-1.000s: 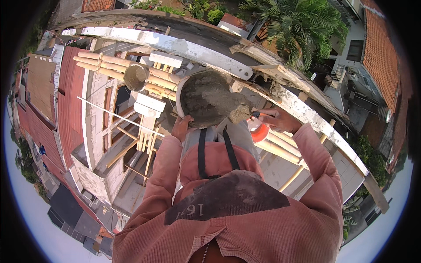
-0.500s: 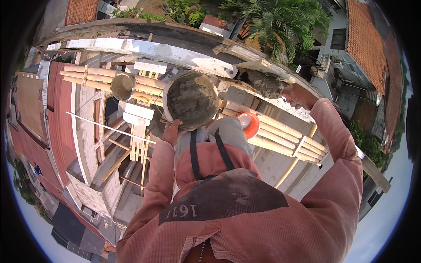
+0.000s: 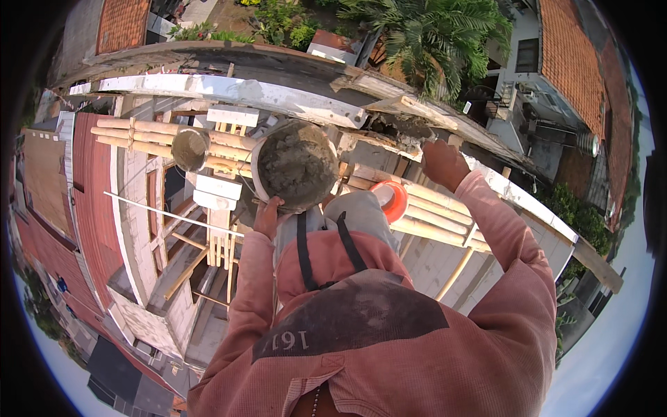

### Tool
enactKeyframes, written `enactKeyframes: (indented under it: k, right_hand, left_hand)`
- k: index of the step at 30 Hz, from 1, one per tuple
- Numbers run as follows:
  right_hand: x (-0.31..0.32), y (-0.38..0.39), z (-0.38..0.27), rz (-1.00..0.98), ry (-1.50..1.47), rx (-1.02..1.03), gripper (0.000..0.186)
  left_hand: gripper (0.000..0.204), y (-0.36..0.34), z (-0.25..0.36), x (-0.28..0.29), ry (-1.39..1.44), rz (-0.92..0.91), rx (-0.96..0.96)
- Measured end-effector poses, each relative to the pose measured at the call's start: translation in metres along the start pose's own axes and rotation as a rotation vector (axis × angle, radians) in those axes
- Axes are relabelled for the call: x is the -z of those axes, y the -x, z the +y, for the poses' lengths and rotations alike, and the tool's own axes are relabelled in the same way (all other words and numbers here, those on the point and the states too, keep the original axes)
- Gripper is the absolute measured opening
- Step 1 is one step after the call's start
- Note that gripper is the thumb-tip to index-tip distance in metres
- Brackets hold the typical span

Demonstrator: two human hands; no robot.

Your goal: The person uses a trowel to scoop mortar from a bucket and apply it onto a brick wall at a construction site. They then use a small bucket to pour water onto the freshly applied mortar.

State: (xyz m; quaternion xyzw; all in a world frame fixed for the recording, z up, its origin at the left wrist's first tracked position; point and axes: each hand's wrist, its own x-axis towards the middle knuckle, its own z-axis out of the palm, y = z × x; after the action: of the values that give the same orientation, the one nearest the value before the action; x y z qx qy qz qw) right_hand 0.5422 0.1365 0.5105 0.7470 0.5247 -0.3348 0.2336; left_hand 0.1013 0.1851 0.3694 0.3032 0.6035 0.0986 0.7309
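My left hand grips the near left rim of a large white bucket of wet grey mortar, held over my grey-trousered legs. My right hand is closed on a trowel, mostly hidden behind the fingers, at the edge of a concrete ledge where dark mortar lies in a rough patch. Just right of the bucket sits an orange and white round container, its contents unclear.
Bamboo scaffold poles run beneath me. A smaller mortar bucket rests on poles at left, near white blocks. A long white beam spans ahead, with roofs, a palm and a drop beyond.
My right hand and trowel have left the bucket, swung up and right to the ledge, then shifted slightly back left. My left hand stays on the bucket, which appears a little further left.
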Motion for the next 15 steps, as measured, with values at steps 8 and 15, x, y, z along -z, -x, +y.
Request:
enactKeyframes:
  k: [8, 15]
  right_hand:
    - [-0.045, 0.024, -0.003, 0.213, 0.029, 0.020, 0.033]
    - [-0.068, 0.041, 0.021, 0.411, -0.728, 0.019, 0.036]
  left_hand:
    - [0.030, 0.001, 0.026, -0.021, 0.098, 0.077, 0.123]
    - [0.031, -0.005, 0.007, -0.015, -0.079, 0.018, -0.119]
